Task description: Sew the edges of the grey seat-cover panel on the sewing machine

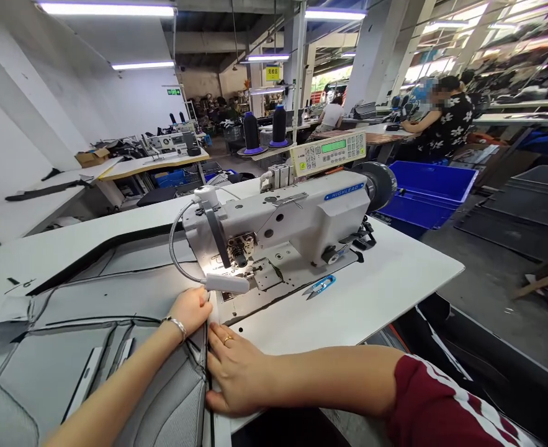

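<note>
A grey stitched seat cover (92, 298) with dark seams spreads over the left of the white sewing table (380, 292). My left hand (190, 310), wearing a silver bracelet, grips the cover near its edge, just in front of the machine's presser foot (244, 268). My right hand (236, 372), wearing a gold ring, holds the same edge closer to me. A Highlead sewing machine (292, 217) stands beyond both hands, and its gooseneck lamp (227, 283) shines down by the needle. Blue-handled thread snips (319, 287) lie to the right of the needle plate.
Two dark thread cones (251, 131) (279, 125) stand behind the machine, beside its control panel (328, 153). A blue bin (422, 192) sits past the table's far right. A co-worker (441, 121) sits at another table, and dark panels (511, 211) lie on the floor at right.
</note>
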Demonstrator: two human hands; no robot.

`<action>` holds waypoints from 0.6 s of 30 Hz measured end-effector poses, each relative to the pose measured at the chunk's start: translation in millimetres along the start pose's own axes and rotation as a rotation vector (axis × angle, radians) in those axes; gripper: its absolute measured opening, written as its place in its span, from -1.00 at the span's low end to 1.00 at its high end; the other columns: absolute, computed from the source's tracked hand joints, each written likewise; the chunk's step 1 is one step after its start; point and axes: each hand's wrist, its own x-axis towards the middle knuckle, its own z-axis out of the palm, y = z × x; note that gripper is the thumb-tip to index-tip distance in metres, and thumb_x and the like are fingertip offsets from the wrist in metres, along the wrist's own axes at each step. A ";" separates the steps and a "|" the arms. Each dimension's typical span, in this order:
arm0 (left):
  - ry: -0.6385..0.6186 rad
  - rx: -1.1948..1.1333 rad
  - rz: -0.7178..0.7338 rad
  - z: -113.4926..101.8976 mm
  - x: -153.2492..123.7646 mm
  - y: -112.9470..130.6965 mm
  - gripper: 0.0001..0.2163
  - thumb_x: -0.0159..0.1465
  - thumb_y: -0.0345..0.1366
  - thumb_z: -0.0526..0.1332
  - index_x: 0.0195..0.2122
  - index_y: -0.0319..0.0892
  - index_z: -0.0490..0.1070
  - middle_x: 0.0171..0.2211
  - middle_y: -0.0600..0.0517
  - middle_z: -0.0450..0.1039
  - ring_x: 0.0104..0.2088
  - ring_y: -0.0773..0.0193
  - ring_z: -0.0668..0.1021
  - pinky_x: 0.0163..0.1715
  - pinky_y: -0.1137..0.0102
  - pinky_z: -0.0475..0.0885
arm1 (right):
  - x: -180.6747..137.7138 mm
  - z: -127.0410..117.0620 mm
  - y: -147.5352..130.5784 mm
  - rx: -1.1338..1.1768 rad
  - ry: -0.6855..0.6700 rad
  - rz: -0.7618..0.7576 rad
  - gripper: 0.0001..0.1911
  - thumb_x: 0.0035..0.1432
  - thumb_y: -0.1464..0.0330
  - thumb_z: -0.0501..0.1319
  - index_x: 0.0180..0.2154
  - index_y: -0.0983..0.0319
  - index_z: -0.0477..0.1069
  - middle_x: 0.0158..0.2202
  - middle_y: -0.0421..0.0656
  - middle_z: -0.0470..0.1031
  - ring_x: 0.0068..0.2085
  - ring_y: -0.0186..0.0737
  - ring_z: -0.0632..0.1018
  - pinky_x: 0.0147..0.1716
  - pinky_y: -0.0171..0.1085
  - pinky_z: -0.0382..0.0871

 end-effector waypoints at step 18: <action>-0.056 0.229 0.287 -11.2 2.6 -37.6 -0.58 0.24 -0.25 0.06 0.10 -0.02 0.47 0.15 0.00 0.45 0.22 0.03 0.38 0.32 0.02 0.11 | 5.3 -0.9 5.2 -0.035 -0.046 -0.058 -0.10 0.03 -0.12 0.24 0.01 0.62 0.40 0.05 0.37 0.37 0.22 0.27 0.30 0.33 0.00 -0.01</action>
